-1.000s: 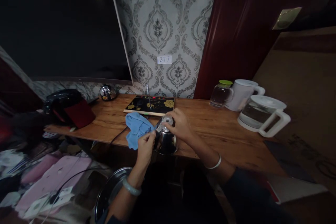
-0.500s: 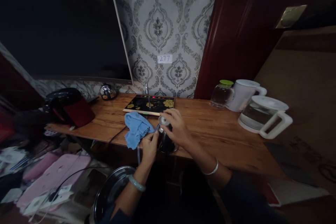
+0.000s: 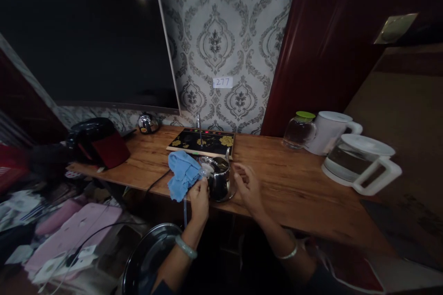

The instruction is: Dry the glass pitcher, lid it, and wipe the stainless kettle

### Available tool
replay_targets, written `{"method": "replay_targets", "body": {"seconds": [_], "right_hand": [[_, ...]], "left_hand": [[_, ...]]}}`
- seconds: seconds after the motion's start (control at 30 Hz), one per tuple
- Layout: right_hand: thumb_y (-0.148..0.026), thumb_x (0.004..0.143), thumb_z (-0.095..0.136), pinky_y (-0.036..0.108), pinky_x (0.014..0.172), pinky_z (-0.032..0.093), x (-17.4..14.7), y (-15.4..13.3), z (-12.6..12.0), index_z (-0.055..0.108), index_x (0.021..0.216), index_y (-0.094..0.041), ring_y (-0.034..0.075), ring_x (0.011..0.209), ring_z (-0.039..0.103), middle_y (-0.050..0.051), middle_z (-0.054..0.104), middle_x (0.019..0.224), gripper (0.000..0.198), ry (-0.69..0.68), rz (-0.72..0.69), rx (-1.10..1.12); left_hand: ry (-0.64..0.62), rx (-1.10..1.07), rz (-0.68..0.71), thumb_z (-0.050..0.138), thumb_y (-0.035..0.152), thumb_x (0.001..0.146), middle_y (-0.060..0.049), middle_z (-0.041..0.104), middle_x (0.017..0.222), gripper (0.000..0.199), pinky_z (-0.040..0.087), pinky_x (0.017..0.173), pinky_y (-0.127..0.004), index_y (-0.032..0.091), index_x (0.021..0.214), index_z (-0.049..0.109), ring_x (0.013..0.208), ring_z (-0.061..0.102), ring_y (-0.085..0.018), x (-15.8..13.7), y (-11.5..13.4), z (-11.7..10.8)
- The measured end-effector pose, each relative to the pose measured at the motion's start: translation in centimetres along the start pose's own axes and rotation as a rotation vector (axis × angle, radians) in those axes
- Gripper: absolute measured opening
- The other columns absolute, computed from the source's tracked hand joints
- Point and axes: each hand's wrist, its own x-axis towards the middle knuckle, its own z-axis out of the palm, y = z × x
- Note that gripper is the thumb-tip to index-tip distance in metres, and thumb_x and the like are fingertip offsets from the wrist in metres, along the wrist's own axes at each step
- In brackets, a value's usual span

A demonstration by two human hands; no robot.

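Observation:
A small shiny steel kettle (image 3: 220,185) stands near the front edge of the wooden table (image 3: 287,184). My left hand (image 3: 200,197) is at the kettle's left side, fingers pinched on a thin clear tube (image 3: 185,212) that hangs down below the table edge. A crumpled blue cloth (image 3: 182,174) lies just left of that hand, touching the kettle. My right hand (image 3: 247,186) hovers to the right of the kettle with fingers apart, holding nothing. Behind the kettle lies a black tea tray (image 3: 202,140) with gold flowers and a thin metal spout.
At the right stand a glass jug with a green lid (image 3: 299,130), a white kettle (image 3: 328,131) and a glass pot with a white handle (image 3: 360,161). A black and red appliance (image 3: 98,140) and a small steel kettle (image 3: 147,123) sit at the left. A round steel lid (image 3: 148,258) is below the table.
My right hand has come off the top of the kettle and drawn back to the right, now open. My left hand stays pinched at the kettle's left side.

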Motion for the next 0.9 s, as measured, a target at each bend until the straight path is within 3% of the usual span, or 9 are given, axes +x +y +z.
{"method": "replay_targets", "body": {"seconds": [0.1,0.2,0.3,0.43,0.5,0.77,0.9], "right_hand": [[-0.035,0.089,0.056,0.035,0.075,0.058,-2.0,2.2,0.4,0.069,0.112,-0.02,0.023,0.093,0.068,0.011,0.07,0.11,0.03,-0.023,0.079,0.011],[-0.035,0.087,0.057,0.041,0.087,0.057,-3.2,3.7,1.2,0.068,0.117,-0.02,0.025,0.102,0.068,0.012,0.07,0.116,0.035,-0.069,0.092,0.035],[-0.036,0.086,0.059,0.046,0.101,0.052,-3.8,4.8,1.9,0.065,0.124,-0.021,0.027,0.116,0.064,0.012,0.068,0.125,0.042,-0.097,0.065,0.053],[-0.039,0.084,0.06,0.047,0.103,0.05,-3.9,6.0,2.6,0.059,0.133,-0.021,0.029,0.125,0.059,0.014,0.062,0.135,0.052,-0.068,0.046,0.045],[-0.039,0.083,0.062,0.049,0.104,0.049,-3.8,6.5,2.9,0.058,0.135,-0.02,0.03,0.123,0.06,0.015,0.062,0.134,0.055,-0.056,0.052,0.024],[-0.031,0.08,0.057,0.051,0.104,0.049,-1.5,8.1,3.2,0.065,0.127,-0.02,0.031,0.118,0.063,0.011,0.069,0.126,0.049,-0.062,0.077,0.031],[-0.035,0.079,0.057,0.051,0.099,0.052,0.2,9.0,3.3,0.069,0.116,-0.019,0.031,0.107,0.068,0.011,0.074,0.113,0.043,-0.079,0.155,0.113]], "left_hand": [[-0.006,0.003,0.034,0.056,0.068,0.081,0.005,0.038,0.054,0.054,0.032,0.051,-0.024,0.021,0.057,0.042,0.052,0.035,-0.01,-0.5,-0.3,1.1],[-0.051,0.048,0.087,0.051,0.066,0.086,0.001,0.052,0.061,0.05,0.043,0.06,-0.027,0.02,0.065,0.054,0.06,0.048,-0.014,-1.3,-0.6,2.1],[-0.154,0.12,0.15,0.052,0.055,0.089,-0.007,0.068,0.085,0.04,0.051,0.079,-0.033,0.018,0.086,0.068,0.083,0.063,-0.02,-1.9,-1.1,2.8],[-0.296,0.245,0.271,0.054,0.035,0.089,-0.012,0.071,0.106,0.029,0.05,0.096,-0.043,0.019,0.103,0.073,0.105,0.065,-0.025,-2.0,-2.1,2.7],[-0.292,0.308,0.348,0.052,0.028,0.089,-0.013,0.07,0.11,0.029,0.049,0.098,-0.044,0.019,0.106,0.073,0.108,0.064,-0.025,-1.7,-2.5,2.1],[-0.083,0.698,0.633,0.046,0.021,0.092,-0.013,0.064,0.123,0.037,0.044,0.105,-0.049,0.02,0.123,0.065,0.119,0.057,-0.028,1.0,-2.0,-2.6],[-0.064,0.992,0.654,0.052,0.017,0.085,-0.016,0.055,0.143,0.05,0.037,0.111,-0.055,0.017,0.134,0.059,0.135,0.046,-0.035,3.6,-2.0,-4.6]]}}
